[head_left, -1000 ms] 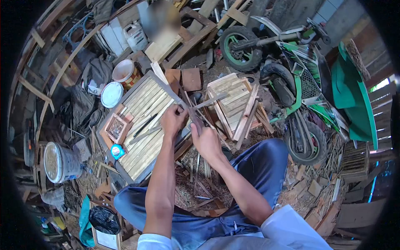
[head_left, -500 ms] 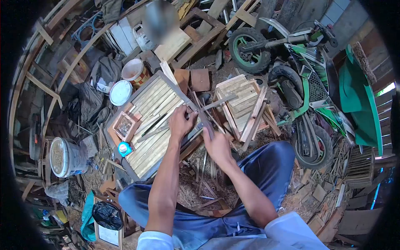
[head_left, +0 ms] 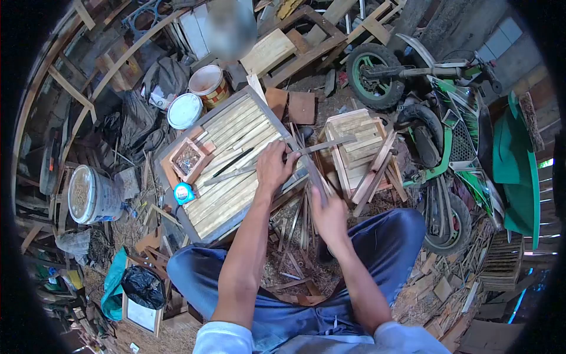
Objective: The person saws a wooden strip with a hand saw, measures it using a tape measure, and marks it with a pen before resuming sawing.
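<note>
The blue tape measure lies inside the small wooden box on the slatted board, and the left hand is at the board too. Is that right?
Not quite. The head view shows the blue tape measure outside the small wooden box, beside it. The box is on the slatted board, and the left hand is at the board, as you say.

Grey-edged slatted wooden board (head_left: 213, 219) beneath a small open box (head_left: 188, 160), blue tape measure (head_left: 183, 193) and thin black rod (head_left: 233, 163)

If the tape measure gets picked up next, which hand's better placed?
Probably left. The left hand, though holding the thin strip, is over the slatted panel, nearer the tape measure. The right hand is farther off, gripping the dark bar.
</note>
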`<state>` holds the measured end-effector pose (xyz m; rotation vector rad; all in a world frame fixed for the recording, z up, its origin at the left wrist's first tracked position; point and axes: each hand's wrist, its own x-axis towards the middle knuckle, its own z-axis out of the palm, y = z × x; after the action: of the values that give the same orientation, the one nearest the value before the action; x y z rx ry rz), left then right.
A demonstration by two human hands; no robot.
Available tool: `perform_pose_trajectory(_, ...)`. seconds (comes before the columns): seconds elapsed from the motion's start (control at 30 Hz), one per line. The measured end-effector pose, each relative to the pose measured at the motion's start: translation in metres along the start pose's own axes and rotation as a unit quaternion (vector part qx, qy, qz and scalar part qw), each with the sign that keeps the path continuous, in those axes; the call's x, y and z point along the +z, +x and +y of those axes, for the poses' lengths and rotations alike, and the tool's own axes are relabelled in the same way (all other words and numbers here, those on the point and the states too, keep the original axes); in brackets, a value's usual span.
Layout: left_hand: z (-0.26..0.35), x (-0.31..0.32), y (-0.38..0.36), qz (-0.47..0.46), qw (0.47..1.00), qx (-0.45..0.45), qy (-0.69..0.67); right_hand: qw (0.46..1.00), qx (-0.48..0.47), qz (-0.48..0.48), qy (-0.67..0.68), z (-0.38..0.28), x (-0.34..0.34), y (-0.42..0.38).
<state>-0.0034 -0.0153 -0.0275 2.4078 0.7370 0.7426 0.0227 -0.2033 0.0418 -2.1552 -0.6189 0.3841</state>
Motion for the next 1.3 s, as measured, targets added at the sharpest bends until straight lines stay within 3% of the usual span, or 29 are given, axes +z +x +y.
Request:
perform_pose_trajectory(0.03,0.000,0.000,0.000,0.002,1.000,-0.004,-0.001,0.999,-0.034,0.017,0.005,0.002,0.014,0.015)
perform_pose_trajectory(0.13,0.002,-0.002,0.000,-0.008,1.000,-0.006,-0.001,1.000,-0.020,-0.011,-0.015,-0.011,-0.001,0.010)
perform_pose_trajectory(0.27,-0.001,-0.001,-0.001,0.017,1.000,0.000,-0.015,0.998,0.014,-0.045,-0.042,0.010,-0.046,-0.066)
perform_pose_trajectory(0.3,-0.002,-0.003,-0.001,0.021,1.000,-0.002,-0.017,0.994,0.083,-0.066,-0.013,0.004,-0.057,-0.085)
perform_pose_trajectory(0.37,0.003,-0.006,-0.002,0.018,0.999,-0.002,-0.027,0.991,0.099,-0.069,-0.051,0.008,-0.059,-0.093)
perform_pose_trajectory(0.5,0.001,-0.003,-0.003,0.033,0.999,0.008,-0.019,1.000,-0.005,-0.008,-0.014,0.004,-0.013,-0.029)
perform_pose_trajectory(0.63,0.002,-0.003,-0.001,0.025,1.000,0.016,-0.012,0.999,-0.010,-0.012,-0.032,-0.003,-0.007,-0.012)
perform_pose_trajectory(0.8,0.001,-0.003,-0.002,0.033,0.999,-0.003,-0.015,0.993,0.084,-0.068,-0.046,0.002,-0.065,-0.105)
perform_pose_trajectory(0.9,0.006,-0.007,-0.003,0.022,0.999,-0.027,-0.017,0.996,0.072,-0.046,-0.035,0.008,-0.047,-0.083)
perform_pose_trajectory(1.03,0.001,-0.002,0.000,0.011,1.000,-0.008,0.004,0.999,-0.029,-0.003,-0.023,0.010,0.009,0.012)
perform_pose_trajectory(1.13,0.002,-0.003,0.000,-0.007,1.000,-0.006,-0.004,1.000,-0.010,-0.027,0.007,-0.001,-0.006,0.001)
perform_pose_trajectory(1.2,0.001,-0.004,-0.001,0.004,1.000,-0.006,-0.016,0.998,-0.007,-0.047,-0.028,0.001,-0.037,-0.047)
perform_pose_trajectory(1.3,0.001,-0.002,-0.002,0.022,1.000,-0.011,-0.019,0.996,0.083,-0.037,-0.014,0.014,-0.061,-0.108)
